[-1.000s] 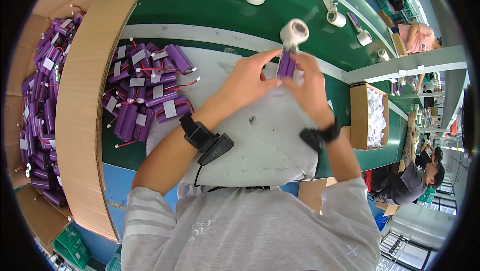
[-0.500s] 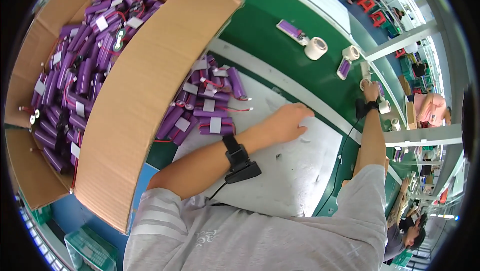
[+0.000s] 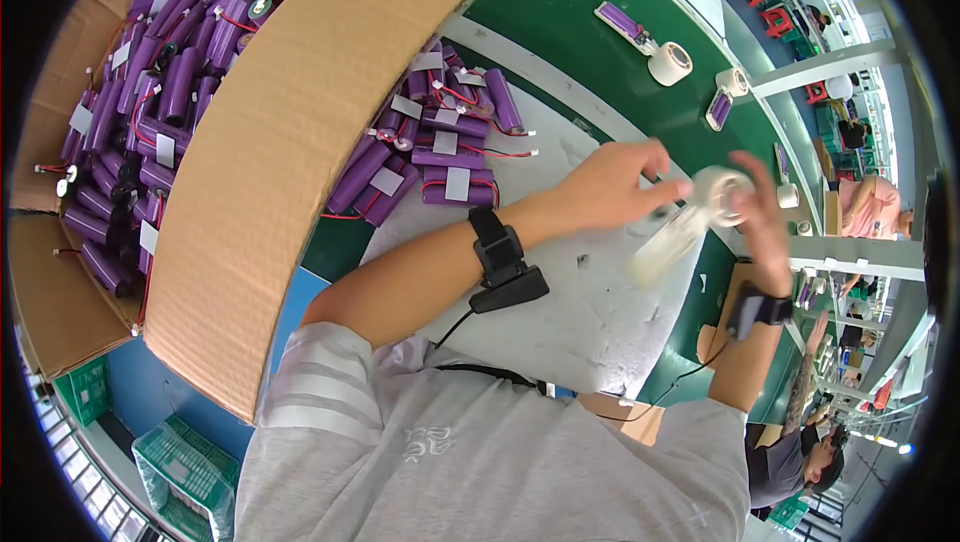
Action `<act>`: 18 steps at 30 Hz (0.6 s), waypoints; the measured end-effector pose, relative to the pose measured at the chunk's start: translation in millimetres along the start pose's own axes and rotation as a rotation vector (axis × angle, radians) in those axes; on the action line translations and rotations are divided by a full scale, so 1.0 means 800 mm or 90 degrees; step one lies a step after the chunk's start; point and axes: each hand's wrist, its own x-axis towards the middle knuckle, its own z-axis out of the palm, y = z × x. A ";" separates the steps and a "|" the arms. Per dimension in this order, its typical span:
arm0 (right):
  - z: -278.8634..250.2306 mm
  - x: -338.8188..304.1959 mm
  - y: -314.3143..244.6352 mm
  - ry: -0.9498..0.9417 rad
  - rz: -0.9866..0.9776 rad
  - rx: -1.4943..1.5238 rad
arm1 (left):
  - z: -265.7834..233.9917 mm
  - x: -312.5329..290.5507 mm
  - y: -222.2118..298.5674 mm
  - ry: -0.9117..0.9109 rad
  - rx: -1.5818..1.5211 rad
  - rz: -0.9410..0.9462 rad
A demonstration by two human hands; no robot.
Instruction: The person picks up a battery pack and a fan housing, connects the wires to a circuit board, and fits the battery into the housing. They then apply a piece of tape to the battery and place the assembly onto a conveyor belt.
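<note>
My right hand (image 3: 764, 227), blurred by motion, grips a roll of white tape (image 3: 716, 192) above the right side of the white foam pad (image 3: 570, 302). A pale, elongated piece (image 3: 668, 247) hangs from the roll toward the pad, too smeared to make out. My left hand (image 3: 625, 184) is just left of the roll, empty, with thumb and fingers apart. The thumb tip points at the roll; whether it touches cannot be told. Left of that hand, purple battery packs (image 3: 448, 150) with red wires and white labels lie piled on the pad.
A cardboard box (image 3: 300, 122) full of purple battery packs stands at the left, its flap beside the pile. Along the green bench (image 3: 590, 72) are more tape rolls (image 3: 670, 64) with purple packs attached. A green basket (image 3: 185, 467) sits lower left. Other people work at the far right.
My right hand has come back from the bench's far right with the tape roll and its pale piece, over the pad. My left hand has shifted slightly right, toward it.
</note>
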 end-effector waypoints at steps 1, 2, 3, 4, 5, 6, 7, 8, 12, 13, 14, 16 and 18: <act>0.024 -0.009 0.009 -0.040 0.083 0.049 | -0.001 -0.002 0.000 -0.107 0.089 -0.018; 0.042 -0.014 0.015 -0.084 0.164 0.098 | -0.005 -0.006 0.001 -0.211 0.179 -0.037; 0.045 -0.020 0.020 -0.078 0.169 0.096 | -0.003 -0.007 0.001 -0.322 0.265 -0.054; 0.047 -0.023 0.022 -0.059 0.167 0.000 | -0.001 -0.008 -0.001 -0.326 0.261 -0.051; 0.049 -0.025 0.021 -0.042 0.164 -0.096 | 0.001 -0.009 -0.006 -0.346 0.272 -0.027; 0.049 -0.026 0.019 -0.024 0.159 -0.192 | 0.002 -0.009 -0.010 -0.365 0.285 -0.001; 0.048 -0.027 0.011 -0.018 0.160 -0.195 | 0.004 -0.008 -0.011 -0.384 0.298 0.026; 0.057 -0.024 -0.012 0.017 0.069 -0.253 | 0.004 -0.009 -0.013 -0.386 0.298 0.027; 0.110 -0.015 -0.088 -0.049 -0.180 -0.276 | 0.019 -0.009 -0.028 -0.449 0.317 -0.016; 0.133 -0.009 -0.100 -0.123 -0.213 -0.289 | 0.030 -0.017 -0.065 -0.342 0.261 0.218; 0.156 0.001 -0.111 -0.194 -0.244 -0.302 | 0.035 -0.020 -0.085 -0.230 0.195 0.448; 0.175 0.023 -0.088 -0.229 -0.276 -0.356 | 0.008 -0.029 -0.004 -0.429 0.177 0.063; 0.214 0.051 -0.086 -0.324 -0.273 -0.526 | -0.008 -0.052 -0.033 -0.344 0.423 0.089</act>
